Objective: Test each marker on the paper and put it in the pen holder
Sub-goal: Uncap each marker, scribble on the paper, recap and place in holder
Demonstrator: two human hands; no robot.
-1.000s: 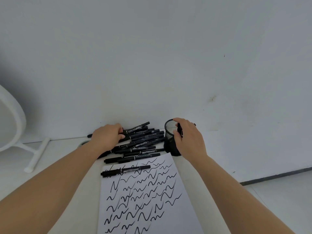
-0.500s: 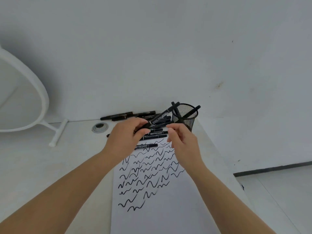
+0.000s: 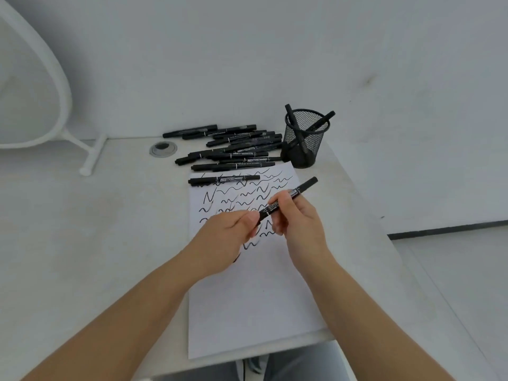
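Against a white wall [image 3: 247, 50], a pale desk [image 3: 82, 229] under scribbled paper [image 3: 247, 298].

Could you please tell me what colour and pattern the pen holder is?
The pen holder is black wire mesh, seen best in the head view.

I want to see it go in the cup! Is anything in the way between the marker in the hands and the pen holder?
Nothing visible blocks it. The marker, held by both hands, hangs over the paper. The pen holder stands beyond it, open at the top with two markers already leaning inside. The loose pile of markers lies left of the holder.
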